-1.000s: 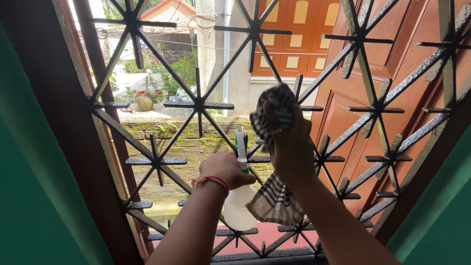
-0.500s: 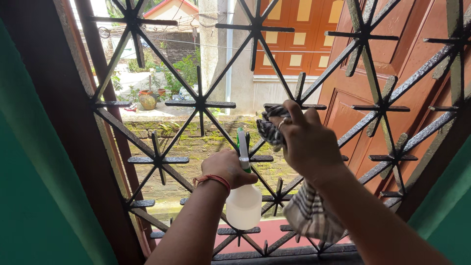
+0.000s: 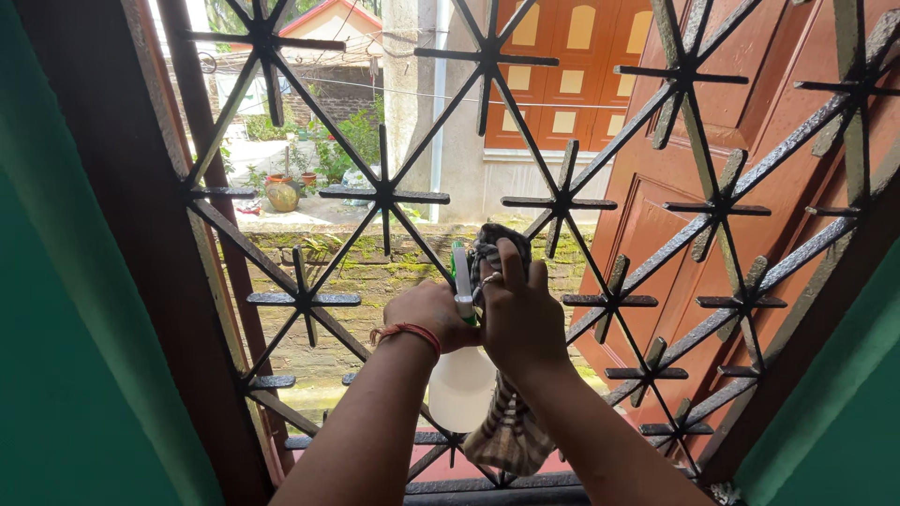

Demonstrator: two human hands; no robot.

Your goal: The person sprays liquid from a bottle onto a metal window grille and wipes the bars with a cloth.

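Observation:
My left hand, with a red thread band on the wrist, grips a white spray bottle with a green and white nozzle, held upright close to the window grille. My right hand is closed on a grey and white checked cloth and presses it against a dark metal bar of the grille, just right of the bottle's nozzle. The cloth's loose end hangs below my right wrist. Both hands are side by side and almost touching.
The dark iron grille of star-shaped bars fills the window between green walls. A reddish-brown wooden shutter stands open on the right outside. Beyond are a mossy brick wall, potted plants and an orange door.
My right hand with the cloth has slid down and left along the grille, from the upper star junction to beside the bottle's nozzle. The left hand has stayed nearly still.

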